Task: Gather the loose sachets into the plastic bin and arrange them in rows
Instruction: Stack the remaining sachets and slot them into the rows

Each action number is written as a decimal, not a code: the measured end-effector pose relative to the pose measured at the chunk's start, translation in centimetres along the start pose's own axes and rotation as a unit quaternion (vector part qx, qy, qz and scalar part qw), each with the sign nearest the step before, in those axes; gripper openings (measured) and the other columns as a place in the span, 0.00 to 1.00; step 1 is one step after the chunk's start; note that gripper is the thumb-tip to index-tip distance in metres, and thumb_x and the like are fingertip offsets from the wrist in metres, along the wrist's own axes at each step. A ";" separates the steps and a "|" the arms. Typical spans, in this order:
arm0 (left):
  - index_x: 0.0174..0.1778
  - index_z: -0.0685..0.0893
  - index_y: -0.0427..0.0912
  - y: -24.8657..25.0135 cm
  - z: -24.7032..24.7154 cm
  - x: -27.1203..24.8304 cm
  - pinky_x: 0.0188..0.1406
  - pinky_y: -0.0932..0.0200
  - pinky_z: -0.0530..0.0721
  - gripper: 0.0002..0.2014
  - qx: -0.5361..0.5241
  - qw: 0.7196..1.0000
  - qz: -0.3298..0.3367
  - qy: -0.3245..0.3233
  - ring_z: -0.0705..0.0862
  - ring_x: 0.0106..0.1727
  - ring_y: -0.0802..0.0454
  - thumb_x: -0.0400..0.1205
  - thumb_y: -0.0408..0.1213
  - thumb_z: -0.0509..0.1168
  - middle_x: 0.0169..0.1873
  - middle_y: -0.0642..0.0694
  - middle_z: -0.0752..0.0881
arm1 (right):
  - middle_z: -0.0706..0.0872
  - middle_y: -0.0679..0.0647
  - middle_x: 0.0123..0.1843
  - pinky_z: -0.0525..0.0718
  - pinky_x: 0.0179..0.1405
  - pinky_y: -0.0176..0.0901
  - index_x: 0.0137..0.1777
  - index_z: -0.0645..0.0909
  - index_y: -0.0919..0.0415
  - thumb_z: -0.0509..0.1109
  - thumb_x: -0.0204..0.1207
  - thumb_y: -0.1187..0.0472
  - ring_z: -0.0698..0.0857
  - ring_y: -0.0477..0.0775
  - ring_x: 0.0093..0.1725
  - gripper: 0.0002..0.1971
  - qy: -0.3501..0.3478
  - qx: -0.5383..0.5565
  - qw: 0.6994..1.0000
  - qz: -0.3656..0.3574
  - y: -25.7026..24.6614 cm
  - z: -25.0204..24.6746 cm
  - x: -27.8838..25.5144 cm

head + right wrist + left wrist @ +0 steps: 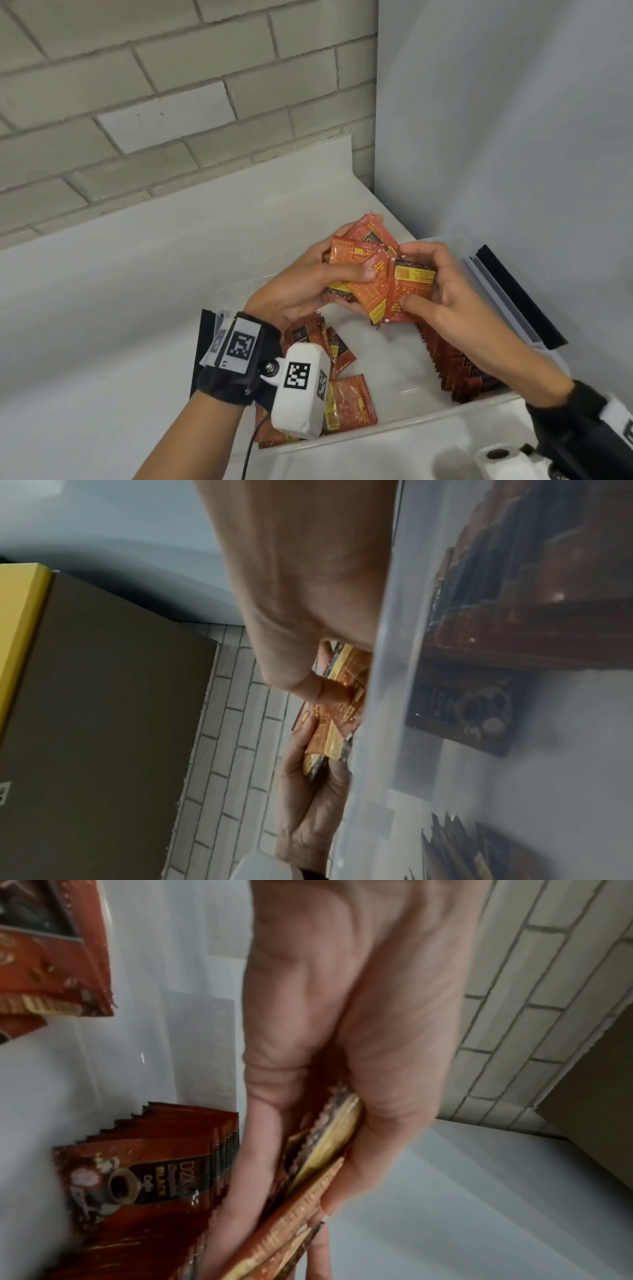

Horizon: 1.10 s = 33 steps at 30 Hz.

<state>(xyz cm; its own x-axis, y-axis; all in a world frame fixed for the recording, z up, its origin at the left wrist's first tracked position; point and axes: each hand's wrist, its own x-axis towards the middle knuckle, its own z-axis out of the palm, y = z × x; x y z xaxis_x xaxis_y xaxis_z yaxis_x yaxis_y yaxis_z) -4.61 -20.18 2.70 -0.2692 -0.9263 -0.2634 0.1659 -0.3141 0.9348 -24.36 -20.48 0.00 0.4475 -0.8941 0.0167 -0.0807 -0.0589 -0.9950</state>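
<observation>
Both hands up over the plastic bin [404, 416], middle of the frame. Left hand [301, 291] curled round a messy bunch of sachets [363, 274]; right hand [442, 291] pinching one sachet [409, 291] at its side. Best to square the edges first, all facing one way. Then down beside the standing row [455, 370] at lower right, snug, none tipping. More loose sachets [349, 404] lying flat at lower left.

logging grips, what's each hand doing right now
Left hand: grips a bunch of sachets.
Right hand: pinches one sachet at the bunch's right side.
</observation>
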 end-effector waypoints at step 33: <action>0.65 0.80 0.50 -0.1 0.0 0.6 0.47 0.52 0.89 0.33 -0.034 0.994 0.084 0.060 0.89 0.53 0.49 0.62 0.40 0.76 0.51 0.47 0.90 | 0.92 0.49 0.53 0.83 0.56 0.42 0.61 0.81 0.52 0.75 0.66 0.57 0.90 0.48 0.53 0.21 0.025 0.122 0.987 0.102 -1.6 0.0 -0.1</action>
<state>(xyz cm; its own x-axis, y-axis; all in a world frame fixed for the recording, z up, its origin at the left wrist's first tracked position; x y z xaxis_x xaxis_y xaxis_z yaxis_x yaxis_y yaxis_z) -4.80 -20.66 2.42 -0.1173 -0.9838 -0.1355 0.2643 -0.1624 0.9507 -24.25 -20.31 1.56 0.3996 -0.8971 -0.1885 0.0553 0.2288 -0.9719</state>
